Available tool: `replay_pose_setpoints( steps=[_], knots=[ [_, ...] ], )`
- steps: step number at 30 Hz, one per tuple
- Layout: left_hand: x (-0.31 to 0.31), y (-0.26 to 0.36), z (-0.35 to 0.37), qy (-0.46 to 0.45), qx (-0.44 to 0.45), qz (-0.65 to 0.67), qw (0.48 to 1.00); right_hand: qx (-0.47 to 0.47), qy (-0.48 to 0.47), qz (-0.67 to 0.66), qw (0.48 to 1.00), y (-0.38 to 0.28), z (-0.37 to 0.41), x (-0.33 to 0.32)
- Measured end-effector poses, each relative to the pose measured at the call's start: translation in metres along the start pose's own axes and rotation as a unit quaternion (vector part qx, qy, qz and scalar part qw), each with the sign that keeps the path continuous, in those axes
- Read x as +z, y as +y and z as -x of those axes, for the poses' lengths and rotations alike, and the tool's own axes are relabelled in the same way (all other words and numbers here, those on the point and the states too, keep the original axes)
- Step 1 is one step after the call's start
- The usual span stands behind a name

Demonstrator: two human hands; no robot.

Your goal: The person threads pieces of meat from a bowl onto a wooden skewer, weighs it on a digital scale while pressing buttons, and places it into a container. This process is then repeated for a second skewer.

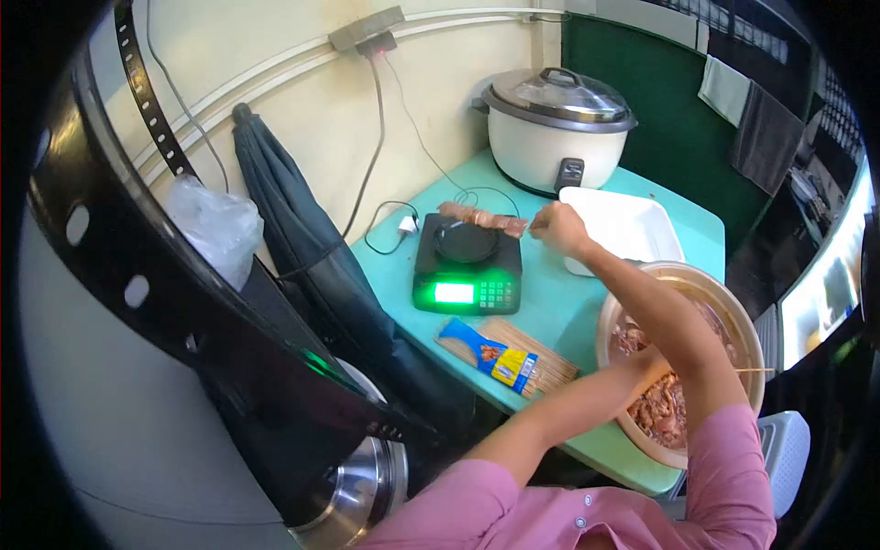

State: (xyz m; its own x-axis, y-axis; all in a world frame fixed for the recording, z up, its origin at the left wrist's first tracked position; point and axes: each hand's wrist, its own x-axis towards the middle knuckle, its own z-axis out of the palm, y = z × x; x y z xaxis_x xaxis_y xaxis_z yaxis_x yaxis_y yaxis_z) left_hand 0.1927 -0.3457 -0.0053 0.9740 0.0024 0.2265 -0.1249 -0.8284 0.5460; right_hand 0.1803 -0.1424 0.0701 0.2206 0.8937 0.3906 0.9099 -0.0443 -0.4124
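Note:
My right hand [559, 227] is closed on the bare end of a meat skewer [478, 218], threaded with pieces of raw meat. The skewer lies across the far part of a black digital scale [467, 266], over its round plate, and the scale's display glows green-white. My left hand [653, 365] reaches into a large round bowl [612, 316] of raw marinated meat [662, 412]. My right forearm crosses above and hides the left fingers. A thin wooden stick [755, 369] sticks out past the forearm over the bowl's right rim, in line with the left hand.
A pack of bamboo skewers [513, 359] lies at the near edge of the turquoise table [568, 312]. A white tray [632, 220] stands behind the bowl, with a large rice cooker [559, 128] at the back. A folded dark umbrella [302, 211] leans on the left wall.

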Motion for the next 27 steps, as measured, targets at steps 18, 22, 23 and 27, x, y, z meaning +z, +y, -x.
replay_pose_setpoints(
  steps=[18,22,23,27],
  knots=[
    [-0.005,-0.006,0.016,-0.008,-0.023,-0.043,0.999,0.092,-0.096,-0.024,0.991,0.018,-0.027,0.083],
    [-0.001,-0.009,0.018,-0.001,-0.029,-0.034,0.999,0.095,-0.107,-0.074,0.987,0.026,-0.025,0.082],
    [0.002,-0.007,0.017,0.001,-0.030,-0.033,0.999,0.098,-0.089,-0.081,0.988,0.029,-0.025,0.081],
    [0.005,-0.004,0.015,0.014,-0.034,-0.022,0.999,0.107,-0.031,-0.078,0.991,0.038,-0.025,0.080]
  ],
)
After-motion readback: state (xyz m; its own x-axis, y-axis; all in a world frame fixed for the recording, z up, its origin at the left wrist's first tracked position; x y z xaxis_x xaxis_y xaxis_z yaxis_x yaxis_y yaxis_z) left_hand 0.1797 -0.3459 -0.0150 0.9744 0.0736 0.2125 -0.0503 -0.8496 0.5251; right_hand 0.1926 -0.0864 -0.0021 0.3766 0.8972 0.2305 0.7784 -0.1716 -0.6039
